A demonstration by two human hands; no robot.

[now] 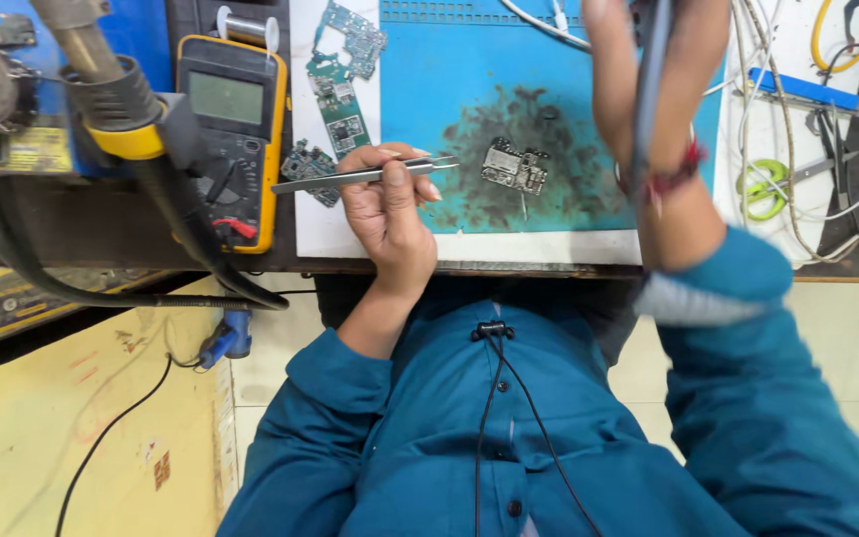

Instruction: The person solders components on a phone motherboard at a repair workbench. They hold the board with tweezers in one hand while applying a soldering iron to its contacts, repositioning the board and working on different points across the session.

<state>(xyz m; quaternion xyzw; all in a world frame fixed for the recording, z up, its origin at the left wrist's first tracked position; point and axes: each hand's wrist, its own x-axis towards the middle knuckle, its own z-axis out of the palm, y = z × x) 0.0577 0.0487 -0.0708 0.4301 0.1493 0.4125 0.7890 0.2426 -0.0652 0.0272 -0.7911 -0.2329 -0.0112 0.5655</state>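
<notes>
The person in the blue shirt (509, 438) is leaning over the bench, so the chest is showing nearest; just past it, the left hand (387, 204) is resting at the bench edge, maybe to keep it steady; its fingers are curled in tight and are pinching the tweezers (365, 176), which are lying flat with the tips pointing toward the small board (515, 166); the tips are near the board but are not touching it; the board is sitting alone on the dirty dark patch of the blue mat (469, 89), likely because that is where the hot work goes; the right hand (653, 89) is reaching farther out and higher, with fingers closed around a thin grey tool (648, 80), but its tip is cut off at the top, so I cannot tell what it is touching; to the left, a yellow meter (231, 129) is lying by a green board (342, 75); green scissors (770, 186) and white wires (797, 119) are lying at the far right
</notes>
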